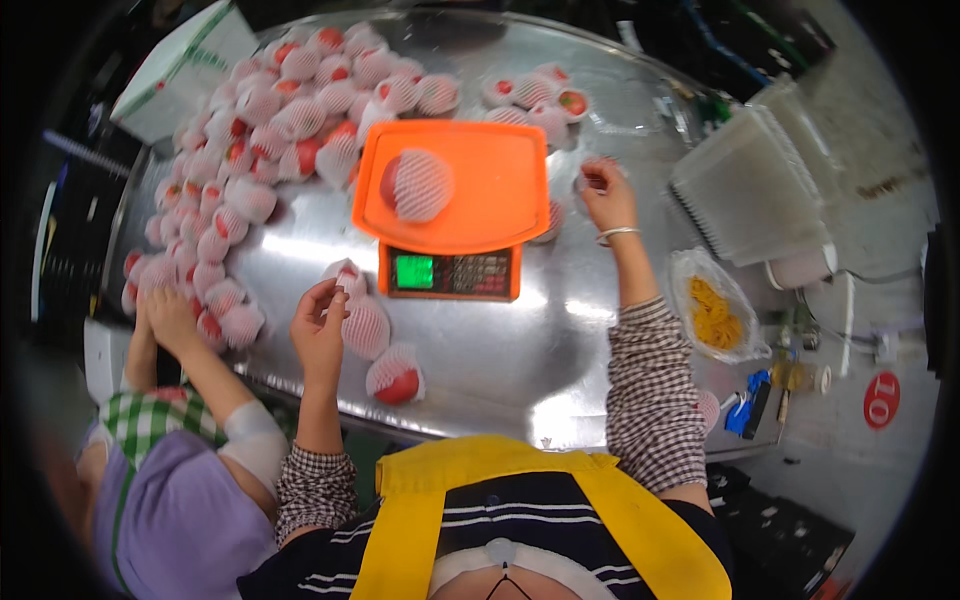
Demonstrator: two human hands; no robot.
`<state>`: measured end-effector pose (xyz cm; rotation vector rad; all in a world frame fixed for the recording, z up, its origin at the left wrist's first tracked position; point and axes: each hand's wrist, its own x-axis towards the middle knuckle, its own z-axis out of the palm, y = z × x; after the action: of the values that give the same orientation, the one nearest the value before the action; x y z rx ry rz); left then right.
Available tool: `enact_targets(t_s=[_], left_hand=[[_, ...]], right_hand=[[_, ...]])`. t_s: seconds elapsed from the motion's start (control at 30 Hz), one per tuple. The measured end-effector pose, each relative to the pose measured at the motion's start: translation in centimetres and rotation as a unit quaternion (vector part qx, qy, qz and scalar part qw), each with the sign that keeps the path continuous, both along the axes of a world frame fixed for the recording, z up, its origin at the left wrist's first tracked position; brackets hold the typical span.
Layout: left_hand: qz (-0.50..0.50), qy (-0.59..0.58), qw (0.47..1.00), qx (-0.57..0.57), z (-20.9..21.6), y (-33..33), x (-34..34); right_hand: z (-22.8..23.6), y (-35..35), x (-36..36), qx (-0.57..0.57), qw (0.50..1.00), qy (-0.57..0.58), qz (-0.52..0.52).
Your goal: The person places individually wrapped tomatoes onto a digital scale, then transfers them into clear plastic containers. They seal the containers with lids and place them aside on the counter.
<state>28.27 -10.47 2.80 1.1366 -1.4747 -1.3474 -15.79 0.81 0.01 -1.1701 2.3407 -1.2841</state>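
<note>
On the orange scale's tray (500, 185) rests one red round fruit (420, 187) in a white foam net. Below the tray, the scale's green display (413, 270) is lit. My left hand (320, 325) is left of the scale, fingers curled and thumb drawn in, next to a netted fruit (366, 328). Whether anything small is in its fingertips cannot be made out. Right of the tray, my right hand (608, 195) hovers over the metal table with its fingers pinched together; what they hold, if anything, is too small to name. Another netted fruit (396, 375) lies nearest me.
Many netted fruits (300, 118) cover the table's left; a smaller group (540, 95) lies behind. At left, a co-worker's hands (165, 315) touch fruit. Stacked clear plastic trays (745, 185), a bag of yellow bands (715, 312) and a white box (190, 75) stand around.
</note>
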Motion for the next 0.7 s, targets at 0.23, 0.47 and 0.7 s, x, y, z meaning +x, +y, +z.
enact_targets(t_s=[0.23,0.47,0.7], left_hand=[[0.038,-0.164,0.986,0.003,-2.4,7.3,4.4],[-0.135,-0.114,0.98,-0.092,0.0,12.1,-5.5],[-0.323,0.177,0.863,0.347,1.5,15.2,-16.2]], right_hand=[[-5.4,-0.1,4.3,0.069,0.993,0.003,0.1],[-2.8,9.0,8.1,-0.171,0.977,-0.129,-0.024],[4.4,16.4,16.7,-0.114,0.972,0.134,0.157]])
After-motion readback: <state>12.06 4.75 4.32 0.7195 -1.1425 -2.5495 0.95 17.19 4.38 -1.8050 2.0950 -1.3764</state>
